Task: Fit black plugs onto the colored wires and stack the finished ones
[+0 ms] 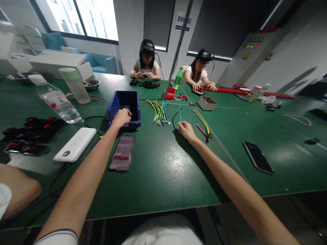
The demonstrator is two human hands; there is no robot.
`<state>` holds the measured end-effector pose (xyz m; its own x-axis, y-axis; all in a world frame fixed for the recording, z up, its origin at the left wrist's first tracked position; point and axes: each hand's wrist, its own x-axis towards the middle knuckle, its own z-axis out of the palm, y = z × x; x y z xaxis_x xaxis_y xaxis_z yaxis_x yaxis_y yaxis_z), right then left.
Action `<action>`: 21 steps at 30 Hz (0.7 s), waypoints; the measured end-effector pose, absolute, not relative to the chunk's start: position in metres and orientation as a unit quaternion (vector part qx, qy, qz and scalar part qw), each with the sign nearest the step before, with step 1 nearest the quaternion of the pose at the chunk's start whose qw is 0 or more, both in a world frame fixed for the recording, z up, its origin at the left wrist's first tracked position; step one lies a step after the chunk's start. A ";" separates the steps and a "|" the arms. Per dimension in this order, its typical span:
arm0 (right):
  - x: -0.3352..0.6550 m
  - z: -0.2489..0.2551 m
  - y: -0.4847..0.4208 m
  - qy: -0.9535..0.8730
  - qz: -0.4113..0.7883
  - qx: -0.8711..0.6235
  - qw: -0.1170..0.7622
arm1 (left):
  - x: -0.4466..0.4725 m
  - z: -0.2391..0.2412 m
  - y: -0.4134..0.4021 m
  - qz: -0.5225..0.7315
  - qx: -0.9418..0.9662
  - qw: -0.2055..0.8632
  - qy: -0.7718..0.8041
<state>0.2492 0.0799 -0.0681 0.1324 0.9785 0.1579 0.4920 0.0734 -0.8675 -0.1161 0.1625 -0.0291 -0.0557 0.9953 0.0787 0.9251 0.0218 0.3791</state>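
Note:
My left hand (122, 117) reaches into the front of a blue plastic bin (114, 103), its fingers curled over something dark inside that I cannot make out. My right hand (186, 130) pinches the lower end of a short green wire (180, 113) that curves up from the green table (163, 170). A bundle of yellow, green and blue wires (159, 112) lies between the two hands. More yellow-green wires (201, 120) lie just right of my right hand.
A white power bank (75, 144), a water bottle (57, 100), a plastic cup (75, 85) and black-red parts (28, 134) sit at left. A phone (258, 157) lies at right. Two people (146, 64) work across the table near a green bottle (178, 78).

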 end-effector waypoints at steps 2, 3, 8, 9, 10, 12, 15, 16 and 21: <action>0.248 -0.070 0.078 -0.596 0.271 -0.620 0.432 | -0.116 -0.029 0.163 0.165 0.679 0.101 0.708; 0.246 -0.070 0.077 -0.595 0.263 -0.622 0.436 | -0.116 -0.029 0.163 0.164 0.679 0.099 0.709; 0.238 -0.067 0.072 -0.595 0.228 -0.618 0.461 | -0.116 -0.028 0.163 0.167 0.683 0.087 0.706; 0.236 -0.066 0.070 -0.596 0.225 -0.616 0.464 | -0.116 -0.028 0.162 0.169 0.684 0.083 0.705; 0.236 -0.065 0.068 -0.596 0.223 -0.615 0.466 | -0.115 -0.027 0.161 0.171 0.685 0.079 0.704; 0.234 -0.062 0.064 -0.595 0.218 -0.616 0.469 | -0.114 -0.025 0.159 0.178 0.688 0.068 0.700; 0.233 -0.060 0.059 -0.595 0.217 -0.615 0.470 | -0.111 -0.021 0.153 0.195 0.688 0.047 0.697; 0.233 -0.059 0.058 -0.596 0.219 -0.612 0.472 | -0.109 -0.020 0.151 0.204 0.686 0.037 0.698; 0.233 -0.058 0.053 -0.612 0.222 -0.591 0.476 | -0.103 -0.013 0.138 0.329 0.653 -0.044 0.681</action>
